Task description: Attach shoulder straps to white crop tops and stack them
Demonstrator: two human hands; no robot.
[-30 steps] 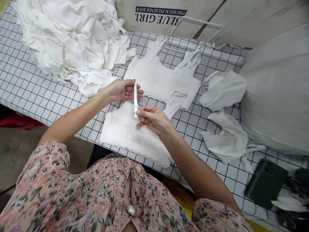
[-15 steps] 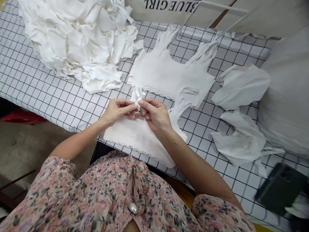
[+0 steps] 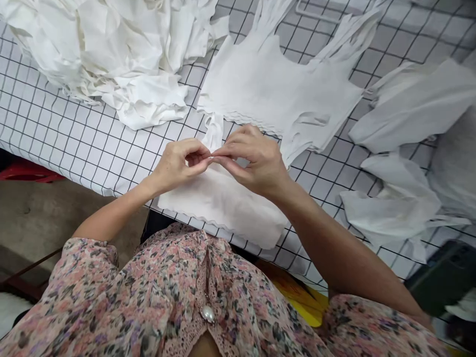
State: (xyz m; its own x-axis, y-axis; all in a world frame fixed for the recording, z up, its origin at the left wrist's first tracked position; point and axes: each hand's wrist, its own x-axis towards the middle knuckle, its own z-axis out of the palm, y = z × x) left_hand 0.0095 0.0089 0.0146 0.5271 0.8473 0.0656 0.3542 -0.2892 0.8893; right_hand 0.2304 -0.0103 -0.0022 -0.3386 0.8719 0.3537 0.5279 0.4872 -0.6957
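Note:
My left hand [image 3: 180, 164] and my right hand [image 3: 255, 161] meet at the fingertips above a white camisole panel [image 3: 219, 206] with a scalloped hem. A narrow white strap [image 3: 214, 131] rises from between the fingertips, and its pinched end is mostly hidden by them. The strap's upper part lies against the edge of a second white camisole panel [image 3: 271, 84], which sits just beyond my hands and has long strap ends. Both hands rest close above the lower panel.
A large heap of white fabric pieces [image 3: 111, 54] lies at the left on a white, black-gridded table cover [image 3: 82, 139]. More white pieces [image 3: 412, 104] lie at the right. A dark phone [image 3: 442, 277] sits blurred at the lower right.
My hands have come closer, and their fingertips now meet on the strap, which no longer stands upright between them. The view has shifted, so the table items appear lower and further right.

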